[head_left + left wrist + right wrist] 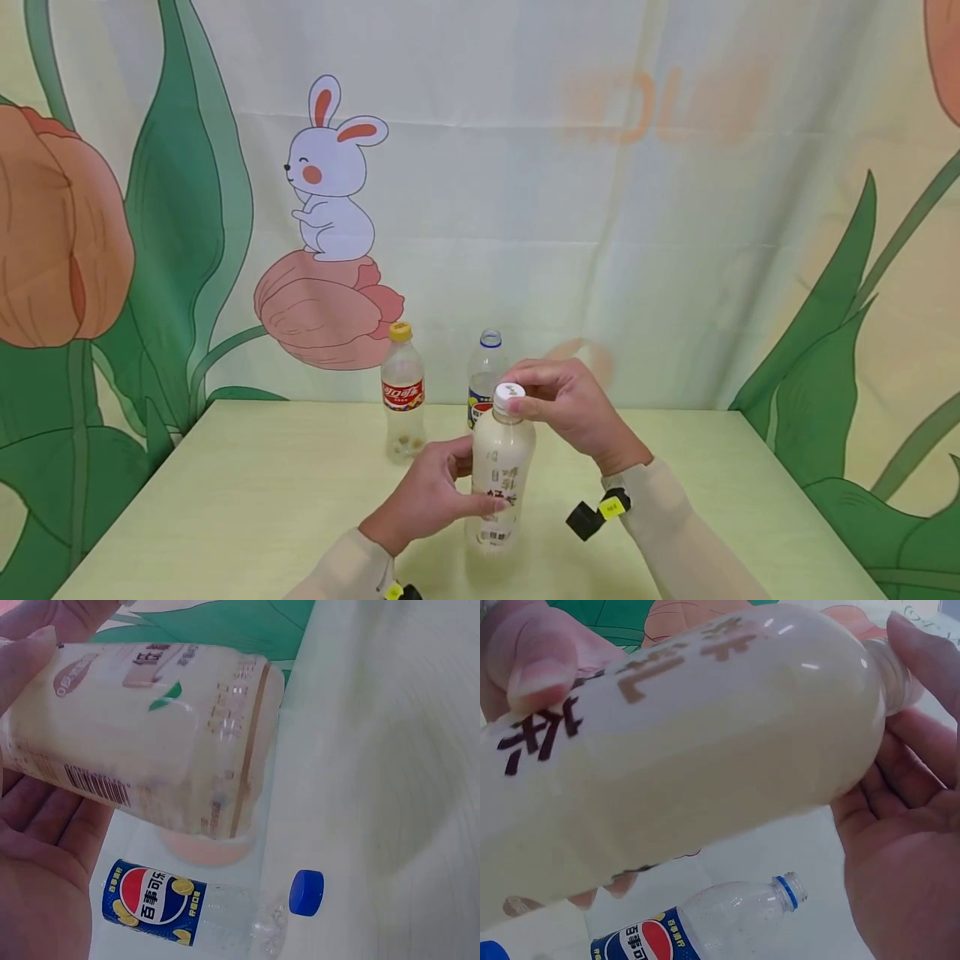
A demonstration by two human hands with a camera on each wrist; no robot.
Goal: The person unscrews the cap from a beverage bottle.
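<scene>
1. Head view: the milky bottle point(493, 471) is clear, filled with cream-coloured liquid, printed with dark characters and topped by a white cap point(510, 395). It is nearly upright at the near side of the desk point(285, 500), in front of the Pepsi bottle point(489, 367).
2. Head view: 2 forearms in pale sleeves point(686, 537) reach in from below. The left hand point(435, 496) grips the bottle's body, thumb across the front; the right hand point(566, 408), higher up, pinches the white cap.
3. Head view: 3 bottles in all, counting 1 Coca-Cola bottle point(403, 393) with a yellow cap point(401, 331); 1 rabbit point(330, 187) is printed on the curtain point(487, 208).
4. Left wrist view: the milky bottle's lower part shows 1 barcode point(97, 785) and 1 green leaf point(166, 696). It looks raised over the desk, the left hand wrapped round it. 1 blue cap point(307, 893) lies near the Pepsi bottle.
5. Right wrist view: the rounded shoulder is smooth and glossy. The right hand's thumb and fingers close round the neck end, while the left hand holds the body. 1 Pepsi bottle stands uncapped, with 1 blue ring point(786, 893) at its neck.
</scene>
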